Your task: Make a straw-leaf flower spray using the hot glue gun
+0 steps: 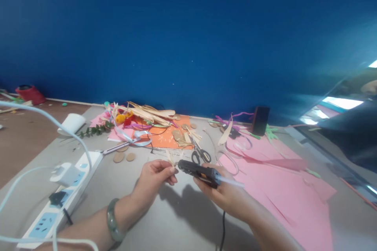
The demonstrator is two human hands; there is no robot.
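My right hand (219,190) is wrapped round a black hot glue gun (197,171), with a pale glue stick (231,181) poking out of its back end. The gun's nozzle points left, at the fingertips of my left hand (156,174). Thumb and forefinger of that left hand pinch a small pale piece of dried husk (170,157), close to or touching the nozzle; which of the two I cannot tell. Just beyond the gun lie scissors (201,155) with black handles. A black cord (223,231) runs down below my right hand.
At left lies a white power strip (66,200) with plugs and looping white cables. Dried husks (151,113), orange paper (165,135) and cardboard discs (118,157) lie farther back. Pink paper (288,192) covers the right side, with a dark upright box (260,120) behind it. A blue wall (188,47) rises beyond.
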